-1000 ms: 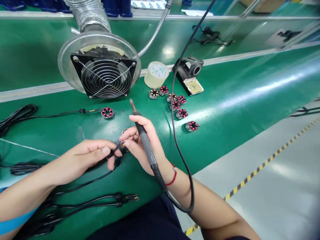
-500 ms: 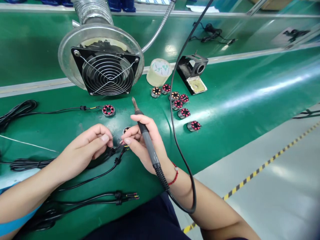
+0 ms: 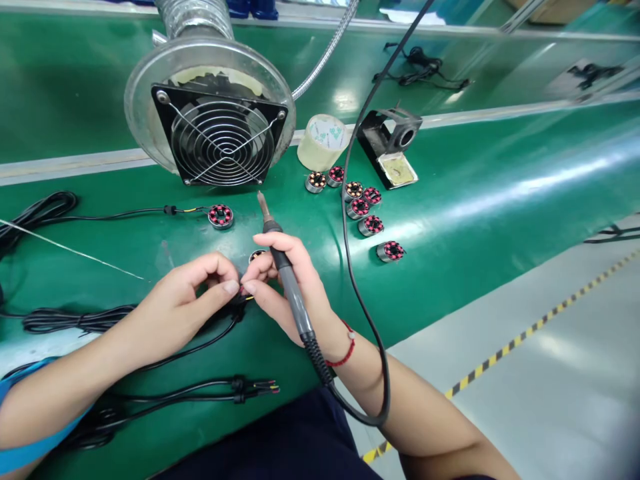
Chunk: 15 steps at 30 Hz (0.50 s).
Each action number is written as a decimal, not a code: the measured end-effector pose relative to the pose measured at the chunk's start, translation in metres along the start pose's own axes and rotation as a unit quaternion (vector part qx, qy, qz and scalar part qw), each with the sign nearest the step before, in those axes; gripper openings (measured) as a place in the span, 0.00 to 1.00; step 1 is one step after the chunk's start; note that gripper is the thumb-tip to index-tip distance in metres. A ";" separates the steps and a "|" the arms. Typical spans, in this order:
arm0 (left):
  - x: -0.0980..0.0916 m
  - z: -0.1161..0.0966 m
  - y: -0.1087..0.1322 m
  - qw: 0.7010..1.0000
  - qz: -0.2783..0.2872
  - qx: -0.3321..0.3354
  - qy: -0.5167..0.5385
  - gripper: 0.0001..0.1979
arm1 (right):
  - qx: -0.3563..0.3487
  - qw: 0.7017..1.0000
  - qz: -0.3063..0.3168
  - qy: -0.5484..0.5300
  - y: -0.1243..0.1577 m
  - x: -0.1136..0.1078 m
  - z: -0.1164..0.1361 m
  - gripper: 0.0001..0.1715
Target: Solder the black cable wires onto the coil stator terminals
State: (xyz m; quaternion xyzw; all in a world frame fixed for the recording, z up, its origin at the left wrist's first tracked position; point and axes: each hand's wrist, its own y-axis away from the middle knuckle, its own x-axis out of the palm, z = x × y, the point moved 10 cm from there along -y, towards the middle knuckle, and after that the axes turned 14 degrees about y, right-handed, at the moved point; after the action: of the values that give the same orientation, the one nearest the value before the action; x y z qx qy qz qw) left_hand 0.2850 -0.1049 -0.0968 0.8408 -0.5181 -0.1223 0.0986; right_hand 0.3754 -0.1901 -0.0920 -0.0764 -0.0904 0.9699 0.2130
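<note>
While the right hand held a soldering iron slantwise with its tip toward the fan, its thumb and another finger nearly met at some thin coloured wire ends over the green bench. The left hand had thumb and forefinger close together beside those ends, though whether they gripped one could not be told; just beyond the right fingers sat a partly hidden coil ring.
</note>
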 end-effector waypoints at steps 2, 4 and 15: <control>0.008 0.006 0.000 0.998 0.032 -0.037 0.037 0.13 | -0.011 1.000 -0.007 0.014 0.000 -0.001 0.004 0.26; 0.015 0.015 0.001 0.990 0.057 -0.095 0.089 0.14 | -0.022 0.999 -0.014 0.029 0.001 -0.001 0.006 0.25; -0.009 0.030 -0.016 0.990 -0.036 -0.131 0.043 0.15 | 0.044 0.945 -0.092 0.312 0.008 -0.024 -0.015 0.28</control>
State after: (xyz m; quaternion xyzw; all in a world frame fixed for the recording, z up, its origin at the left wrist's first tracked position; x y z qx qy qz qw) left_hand 0.2855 -0.0908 -0.1291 0.8434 -0.4617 -0.1563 0.2261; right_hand 0.3970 -0.2055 -0.1057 -0.3569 0.0164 0.8769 0.3215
